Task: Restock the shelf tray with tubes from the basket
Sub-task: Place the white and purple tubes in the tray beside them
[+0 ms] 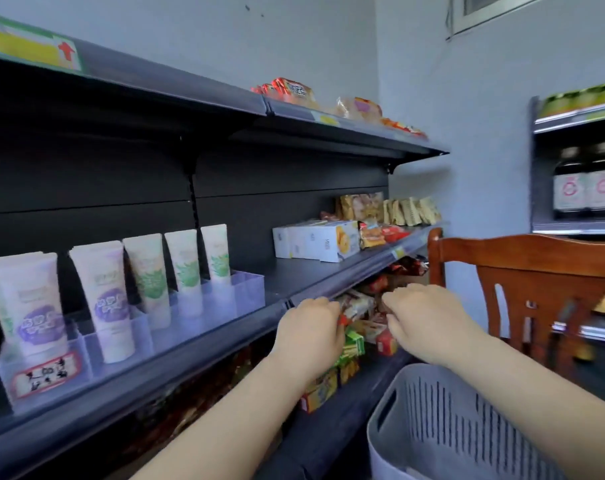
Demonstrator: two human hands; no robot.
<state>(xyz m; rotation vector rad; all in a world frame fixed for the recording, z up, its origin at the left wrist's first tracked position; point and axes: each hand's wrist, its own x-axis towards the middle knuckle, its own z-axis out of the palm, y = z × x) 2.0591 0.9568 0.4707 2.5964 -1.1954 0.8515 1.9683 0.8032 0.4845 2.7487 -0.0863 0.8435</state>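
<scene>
Up and to the left of the hands, a clear tray (pixel 245 289) sits on the middle shelf (pixel 294 275) with a row of tubes (pixel 147 271) standing upright in its compartments, caps down. The two tubes farthest left bear purple print, the three nearer the hands green. A red-framed label (pixel 44 374) is stuck to the tray's front wall at the far left.

The left hand (pixel 309 332) is just under the front edge of that shelf, knuckles up, fingers curled and closed on a snack packet (pixel 354 306) from the lower shelf. Below its wrist, green and yellow boxes (pixel 332 379) lie in a row along that lower shelf.

Just beside it, the right hand (pixel 429 323) is at the same height, its fingers also curled inward; whether they grip anything I cannot tell, as the fingertips are hidden. A small red pack (pixel 387 342) lies beneath it.

Below the right forearm, a grey slotted basket (pixel 443 410) stands near the lower shelf's edge; its contents are out of view.

Above both hands, white boxes (pixel 314 240) and snack bags (pixel 391 209) sit on the middle shelf. Right of the right hand stands a wooden chair (pixel 522 265), and beyond it a second shelf unit holds dark bottles (pixel 586 181).
</scene>
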